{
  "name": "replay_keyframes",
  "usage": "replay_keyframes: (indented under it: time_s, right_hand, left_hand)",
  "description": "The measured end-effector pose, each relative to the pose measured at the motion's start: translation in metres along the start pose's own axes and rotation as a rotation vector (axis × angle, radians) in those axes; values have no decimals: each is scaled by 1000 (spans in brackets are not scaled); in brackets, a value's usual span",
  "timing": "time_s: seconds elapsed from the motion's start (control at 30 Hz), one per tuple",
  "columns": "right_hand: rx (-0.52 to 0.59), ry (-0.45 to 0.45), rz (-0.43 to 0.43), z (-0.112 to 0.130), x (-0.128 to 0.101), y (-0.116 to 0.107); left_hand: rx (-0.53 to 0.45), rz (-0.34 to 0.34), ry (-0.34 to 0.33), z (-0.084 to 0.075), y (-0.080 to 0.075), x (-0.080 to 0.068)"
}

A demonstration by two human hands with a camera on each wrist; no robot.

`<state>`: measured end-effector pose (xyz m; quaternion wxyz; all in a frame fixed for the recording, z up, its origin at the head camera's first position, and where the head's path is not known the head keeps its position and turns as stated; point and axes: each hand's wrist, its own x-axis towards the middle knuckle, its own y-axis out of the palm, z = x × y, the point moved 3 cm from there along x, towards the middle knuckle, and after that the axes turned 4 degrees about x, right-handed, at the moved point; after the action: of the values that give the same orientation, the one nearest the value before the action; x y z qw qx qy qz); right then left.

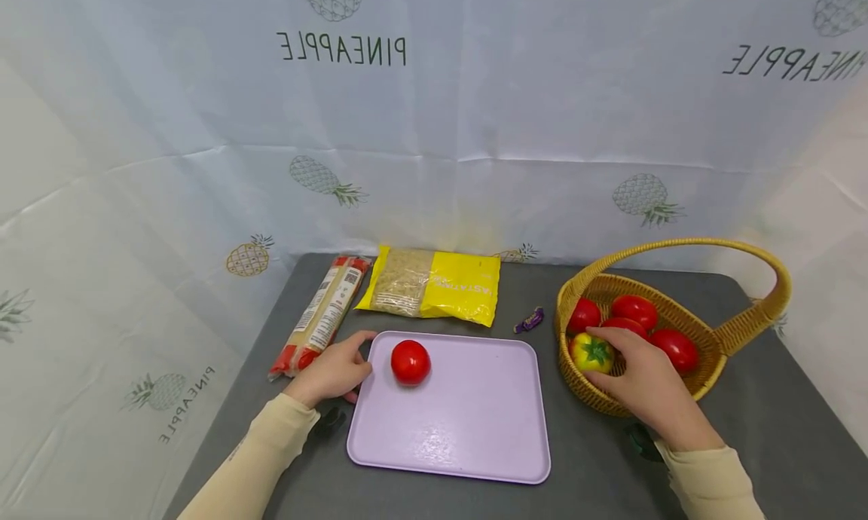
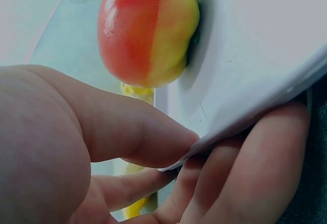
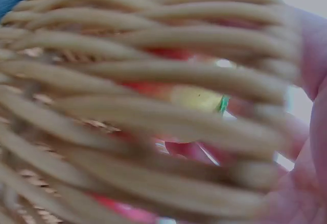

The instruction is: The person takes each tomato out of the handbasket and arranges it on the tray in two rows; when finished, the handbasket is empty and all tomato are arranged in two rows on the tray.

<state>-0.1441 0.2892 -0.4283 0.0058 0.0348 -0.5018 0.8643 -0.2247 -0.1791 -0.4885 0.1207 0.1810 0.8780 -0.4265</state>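
My left hand pinches the left rim of a lilac tray, thumb on top and fingers beneath, as the left wrist view shows. On the tray's upper left sits a tomato, red with a yellow side. At the right, my right hand reaches into a wicker basket and grips a yellow-topped tomato with a green calyx between thumb and fingers. Several red tomatoes lie around it in the basket. In the right wrist view the basket's weave hides most of the grip.
Behind the tray lies a yellow pasta bag. A long packet of noodles with red ends lies at the left, close to my left hand. A small purple wrapped candy is between bag and basket. The basket's tall handle arches over it.
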Motion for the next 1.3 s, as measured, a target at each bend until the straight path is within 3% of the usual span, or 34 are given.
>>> replay_keyframes:
  time_s: [0.4, 0.63, 1.0, 1.3]
  right_hand:
    - [-70, -48, -47, 30, -9, -24]
    - [-42, -87, -33, 56, -11, -25]
    - [84, -215, -10, 100, 13, 16]
    - [139, -215, 78, 123, 27, 59]
  left_hand:
    - [-10, -3, 1, 5, 3, 2]
    - [-6, 1, -8, 5, 4, 2]
    - [-9, -14, 8, 5, 4, 2]
    - [-6, -11, 21, 5, 2, 2]
